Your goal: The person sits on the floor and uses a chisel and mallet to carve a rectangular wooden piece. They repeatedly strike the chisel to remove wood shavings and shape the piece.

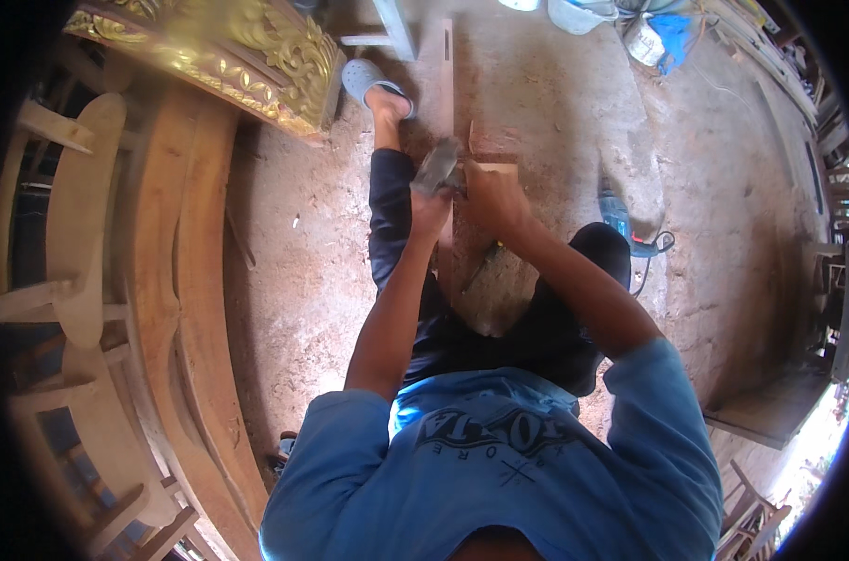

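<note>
My left hand point(429, 213) is closed round a grey, blocky tool point(436, 166) whose exact kind I cannot make out. Close beside it, my right hand point(494, 201) has its fingers curled in; what they grip is hidden. A pale piece of wood point(505, 169) shows past the knuckles of my right hand. Both hands are over a long, narrow wooden bar point(448, 89), which has a slot near its far end and runs away from me between my legs. Part of the bar is covered by my hands.
A blue corded power tool point(617, 217) is on the floor by my right knee. Between my legs lies a thin tool with some yellow point(485, 262). Long planks point(200, 271) and a gilded carved panel point(256, 65) are at left. Buckets point(583, 14) stand far right.
</note>
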Demonstrator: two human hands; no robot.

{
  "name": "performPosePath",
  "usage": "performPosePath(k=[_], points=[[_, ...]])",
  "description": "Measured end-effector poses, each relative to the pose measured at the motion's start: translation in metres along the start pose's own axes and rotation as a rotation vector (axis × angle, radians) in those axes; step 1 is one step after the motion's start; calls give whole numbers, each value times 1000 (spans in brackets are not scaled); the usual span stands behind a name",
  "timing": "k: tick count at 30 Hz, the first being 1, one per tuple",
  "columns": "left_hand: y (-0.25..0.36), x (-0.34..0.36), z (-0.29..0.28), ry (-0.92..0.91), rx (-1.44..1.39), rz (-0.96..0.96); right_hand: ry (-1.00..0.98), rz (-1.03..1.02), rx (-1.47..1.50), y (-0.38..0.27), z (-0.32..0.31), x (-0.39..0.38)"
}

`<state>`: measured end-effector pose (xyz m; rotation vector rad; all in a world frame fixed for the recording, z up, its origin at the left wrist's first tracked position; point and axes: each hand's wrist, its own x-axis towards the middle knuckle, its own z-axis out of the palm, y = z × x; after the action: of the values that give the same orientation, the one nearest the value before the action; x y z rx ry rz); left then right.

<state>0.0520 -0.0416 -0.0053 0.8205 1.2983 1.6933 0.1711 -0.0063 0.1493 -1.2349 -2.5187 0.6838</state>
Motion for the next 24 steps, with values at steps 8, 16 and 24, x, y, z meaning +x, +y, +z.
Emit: performPosePath(k=[8,16,24], points=[[-15,2,-7,9,23,-142,331,-152,550,-34,-80,-13],[-15,3,-10,-33,-5,53,-155,195,-6,-3,6,-5],[-8,3,-7,43,146,-74,76,271,383,87,24,-26]])
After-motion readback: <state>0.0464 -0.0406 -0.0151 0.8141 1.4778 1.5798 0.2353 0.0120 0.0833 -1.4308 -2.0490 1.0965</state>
